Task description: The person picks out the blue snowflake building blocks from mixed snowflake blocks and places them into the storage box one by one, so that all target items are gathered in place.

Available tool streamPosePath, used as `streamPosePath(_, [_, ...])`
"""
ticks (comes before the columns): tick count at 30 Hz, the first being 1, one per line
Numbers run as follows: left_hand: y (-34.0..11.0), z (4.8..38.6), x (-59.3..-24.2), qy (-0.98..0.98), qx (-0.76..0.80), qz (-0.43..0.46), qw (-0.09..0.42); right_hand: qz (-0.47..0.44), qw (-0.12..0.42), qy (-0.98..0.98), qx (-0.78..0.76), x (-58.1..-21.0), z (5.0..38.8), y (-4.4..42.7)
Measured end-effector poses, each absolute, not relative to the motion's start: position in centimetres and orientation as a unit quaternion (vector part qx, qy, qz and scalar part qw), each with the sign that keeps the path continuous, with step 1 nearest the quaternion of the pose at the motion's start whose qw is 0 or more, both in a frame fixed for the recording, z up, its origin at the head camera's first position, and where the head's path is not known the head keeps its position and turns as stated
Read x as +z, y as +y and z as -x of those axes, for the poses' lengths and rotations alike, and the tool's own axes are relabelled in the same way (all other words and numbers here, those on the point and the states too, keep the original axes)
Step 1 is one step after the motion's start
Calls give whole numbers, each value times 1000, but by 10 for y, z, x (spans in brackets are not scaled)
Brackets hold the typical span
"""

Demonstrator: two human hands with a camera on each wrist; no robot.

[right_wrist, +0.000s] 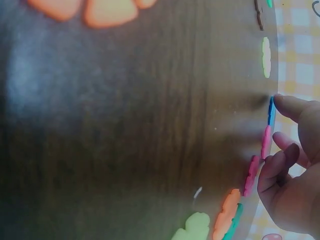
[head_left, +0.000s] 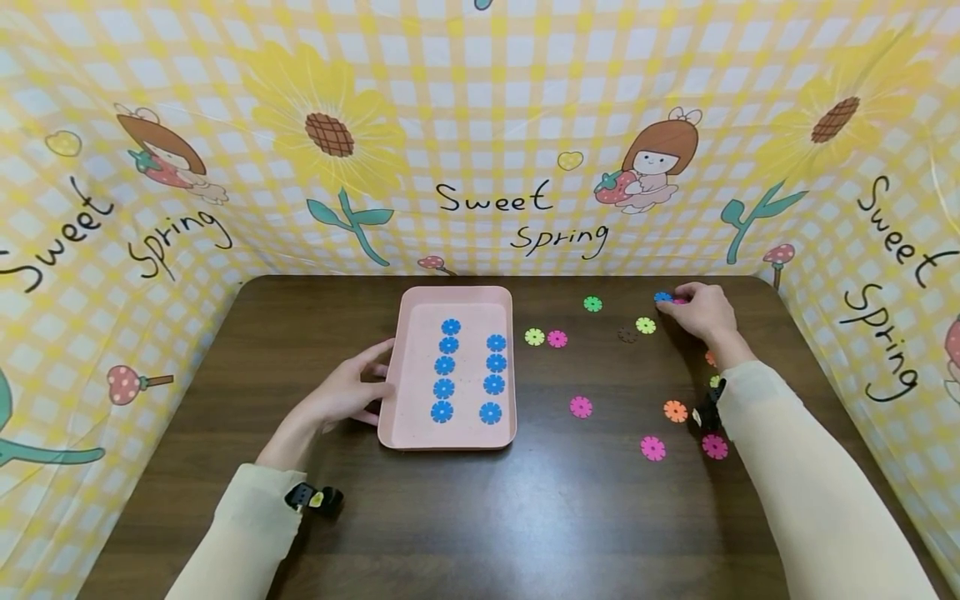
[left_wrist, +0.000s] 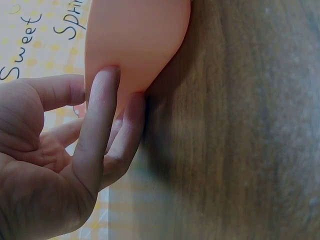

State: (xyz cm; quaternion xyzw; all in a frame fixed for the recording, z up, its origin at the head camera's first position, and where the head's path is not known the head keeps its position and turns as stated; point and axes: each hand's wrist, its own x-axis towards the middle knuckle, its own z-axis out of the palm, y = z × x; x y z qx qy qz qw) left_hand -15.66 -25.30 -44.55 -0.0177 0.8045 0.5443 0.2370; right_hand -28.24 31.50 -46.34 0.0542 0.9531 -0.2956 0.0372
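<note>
A pink tray (head_left: 401,367) on the table holds several blue notched discs (head_left: 444,388) in two columns. My left hand (head_left: 348,390) touches the tray's left side from outside; in the left wrist view its fingers (left_wrist: 100,100) rest against the outer wall (left_wrist: 140,40). At the table's back right, my right hand (head_left: 703,312) reaches down with its thumb at a blue disc (head_left: 663,297). In the right wrist view that disc (right_wrist: 271,111) lies along the tabletop beside a pink disc (right_wrist: 266,142), near the lower fingers. The other fingers are bent and partly hidden.
Loose discs lie around the right side: green (head_left: 592,304), yellow (head_left: 646,326), brown (head_left: 627,335), orange (head_left: 675,411) and several pink (head_left: 652,448). Some are partly under the right forearm. A patterned cloth (head_left: 480,125) stands behind the table's back edge and along both sides.
</note>
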Motion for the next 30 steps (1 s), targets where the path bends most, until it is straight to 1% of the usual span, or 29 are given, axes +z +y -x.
streamPosePath(9, [-252, 156, -445, 804, 545, 20, 237, -66, 42, 952, -296, -463, 286, 314])
streamPosePath(16, [-253, 156, -446, 804, 546, 19, 237, -63, 82, 945, -309, -459, 291, 314])
streamPosePath(19, [-253, 157, -446, 805, 544, 19, 237, -59, 90, 945, -308, -458, 293, 313])
streamPosePath(30, [-252, 156, -445, 807, 541, 20, 237, -42, 57, 948, -312, -457, 292, 306])
